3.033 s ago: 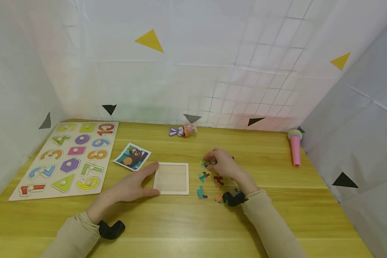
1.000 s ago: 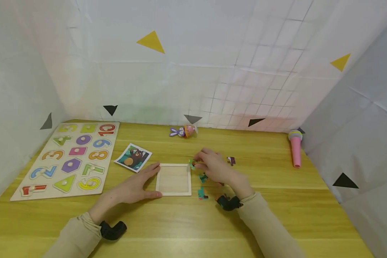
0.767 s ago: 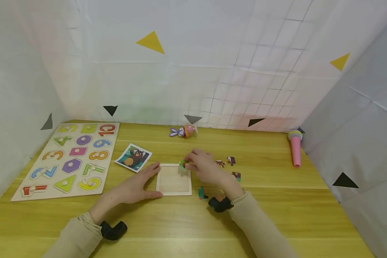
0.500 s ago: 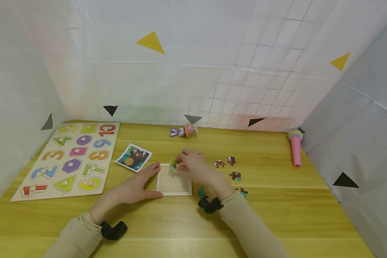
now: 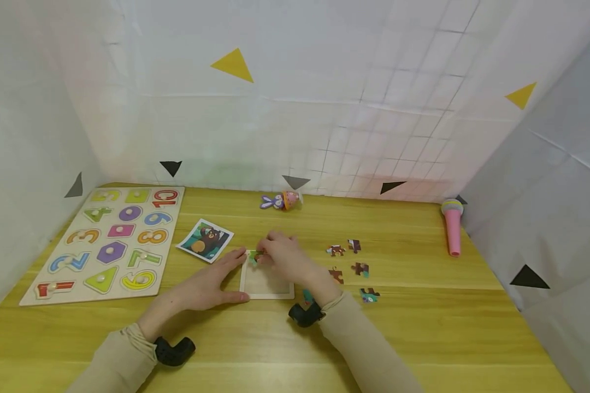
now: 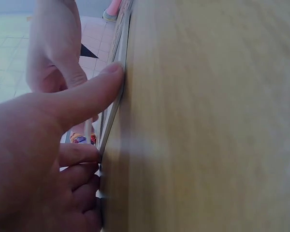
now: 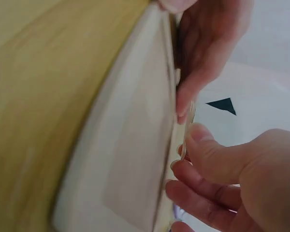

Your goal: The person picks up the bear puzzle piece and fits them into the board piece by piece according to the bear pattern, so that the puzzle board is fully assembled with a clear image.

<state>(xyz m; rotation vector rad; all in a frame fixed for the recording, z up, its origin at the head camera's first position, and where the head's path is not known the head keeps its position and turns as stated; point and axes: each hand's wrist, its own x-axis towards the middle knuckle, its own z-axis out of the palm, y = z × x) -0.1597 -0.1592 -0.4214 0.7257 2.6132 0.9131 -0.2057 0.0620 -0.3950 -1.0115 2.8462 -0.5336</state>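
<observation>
A square wooden puzzle tray lies mid-table. My left hand rests along its left side, index finger at the far corner and thumb at the near one. Between thumb and fingertips, my right hand pinches a green and brown jigsaw piece over the tray's far left corner. The right wrist view has that piece edge-on, close to the left fingertips; I cannot tell whether it touches the tray. Several loose jigsaw pieces lie right of the tray, some partly hidden by my right forearm.
Behind my left hand lies a bear picture card. A number and shape peg board covers the table's left side. At the back is a purple rabbit toy; a pink toy microphone lies far right.
My right hand has taken the green and brown jigsaw piece from the loose pieces and carried it left over the tray to its far left corner. My left hand has stayed at the tray.
</observation>
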